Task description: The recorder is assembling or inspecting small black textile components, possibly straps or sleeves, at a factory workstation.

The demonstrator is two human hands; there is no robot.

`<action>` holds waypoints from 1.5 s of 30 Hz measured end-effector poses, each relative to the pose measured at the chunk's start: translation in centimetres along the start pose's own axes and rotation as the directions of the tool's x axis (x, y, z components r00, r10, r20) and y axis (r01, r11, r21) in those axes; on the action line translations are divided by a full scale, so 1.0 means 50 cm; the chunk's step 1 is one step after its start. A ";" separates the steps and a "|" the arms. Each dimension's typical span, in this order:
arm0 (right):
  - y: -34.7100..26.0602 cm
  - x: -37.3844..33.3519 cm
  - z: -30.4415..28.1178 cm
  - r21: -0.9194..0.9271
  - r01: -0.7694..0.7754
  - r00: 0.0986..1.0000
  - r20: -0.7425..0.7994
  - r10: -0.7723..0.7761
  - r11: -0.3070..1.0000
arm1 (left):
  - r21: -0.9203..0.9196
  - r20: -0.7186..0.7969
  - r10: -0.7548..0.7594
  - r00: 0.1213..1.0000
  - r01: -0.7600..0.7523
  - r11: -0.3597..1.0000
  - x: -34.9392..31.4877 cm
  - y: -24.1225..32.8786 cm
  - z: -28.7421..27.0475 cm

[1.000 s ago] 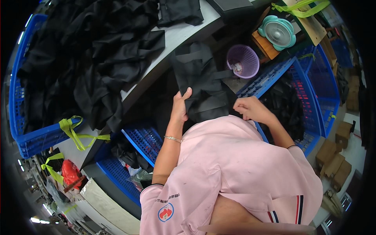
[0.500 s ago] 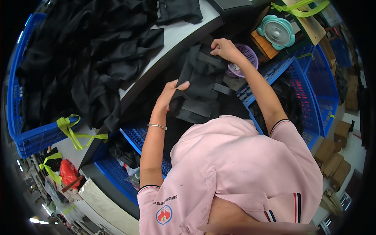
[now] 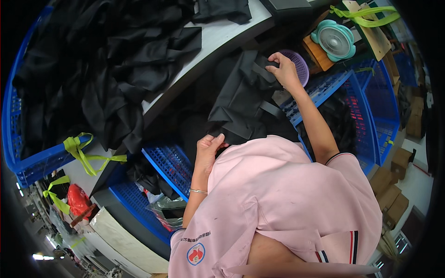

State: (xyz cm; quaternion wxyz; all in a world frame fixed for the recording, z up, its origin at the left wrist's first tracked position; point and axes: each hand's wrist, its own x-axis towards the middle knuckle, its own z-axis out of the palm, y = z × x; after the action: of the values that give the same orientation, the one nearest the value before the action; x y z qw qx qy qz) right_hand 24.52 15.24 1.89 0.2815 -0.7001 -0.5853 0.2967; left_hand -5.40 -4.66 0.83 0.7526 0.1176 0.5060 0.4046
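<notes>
A piece of black fabric (image 3: 238, 102) with several loose flaps hangs over my lap, between my two hands. My left hand (image 3: 209, 147) pinches its lower left edge close to my body. At its upper right corner my right hand (image 3: 284, 72) grips the cloth between thumb and fingers, with the arm stretched forward. One strap-like flap (image 3: 272, 110) sticks out on the right side of the piece. Folds hide part of the cloth's underside.
A heap of black cloth (image 3: 92, 78) fills a blue crate (image 3: 46, 162) on the pale table (image 3: 227, 34) at left. Right of me stand a purple basket (image 3: 301, 67), a turquoise fan (image 3: 333, 41) and blue crates (image 3: 366, 106). Another blue crate (image 3: 169, 167) is below the table.
My left hand has slid down the cloth's left edge toward my body. My right hand has shifted slightly right and down, and the fabric now lies more stretched between them.
</notes>
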 end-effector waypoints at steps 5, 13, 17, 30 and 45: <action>0.021 0.002 0.000 -0.046 -0.043 0.998 0.045 0.045 0.998 | 0.128 -0.143 0.169 0.975 -0.151 0.980 0.024 0.013 -0.012; 0.047 -0.002 0.009 0.090 -0.145 0.989 0.045 0.141 0.985 | 0.160 -0.190 0.255 0.948 -0.227 0.961 0.035 0.005 0.002; 0.049 -0.008 0.014 0.154 -0.144 0.989 -0.022 0.149 0.978 | 0.190 -0.208 0.267 0.941 -0.229 0.955 0.033 0.002 -0.007; 0.059 -0.043 0.035 0.321 -0.070 0.967 -0.210 0.143 0.945 | 0.224 -0.281 0.362 0.889 -0.307 0.925 0.032 0.010 0.012; 0.136 -0.174 -0.122 0.596 -0.328 0.943 0.253 0.217 0.733 | 0.122 0.048 0.085 0.995 -0.090 0.988 0.067 0.006 0.002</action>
State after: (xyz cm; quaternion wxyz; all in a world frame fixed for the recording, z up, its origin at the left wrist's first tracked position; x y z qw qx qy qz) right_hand 32.28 5.34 1.66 0.4029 -0.6162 -0.3640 0.5705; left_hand -4.92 -2.03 -1.18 0.7359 0.1947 0.5084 0.4025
